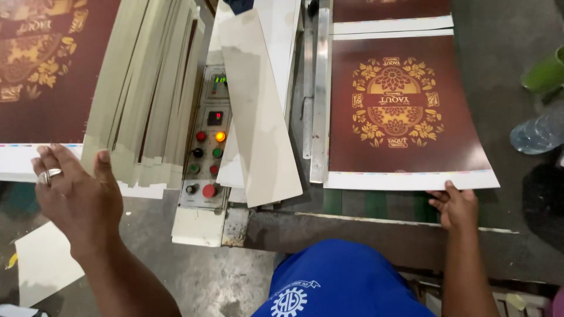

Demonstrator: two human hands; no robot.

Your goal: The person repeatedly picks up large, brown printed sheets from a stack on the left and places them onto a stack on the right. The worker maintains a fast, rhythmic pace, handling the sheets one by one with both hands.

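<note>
My right hand (453,205) grips the near white edge of a dark red printed sheet (405,117) with a gold flower ornament, lying on the machine bed at the right. My left hand (76,196), wearing a ring, is raised with fingers spread, its thumb against the near edge of a fanned stack of grey card strips (147,100). Behind that stack at the far left lies another dark red printed sheet (41,76) with a white border.
A control panel (207,147) with red, green and orange buttons stands between the two piles. A long white card (264,111) leans over it beside a metal guide rail (320,94). A green object (543,73) and a plastic bottle (537,132) sit at the right. White paper (44,264) lies on the floor.
</note>
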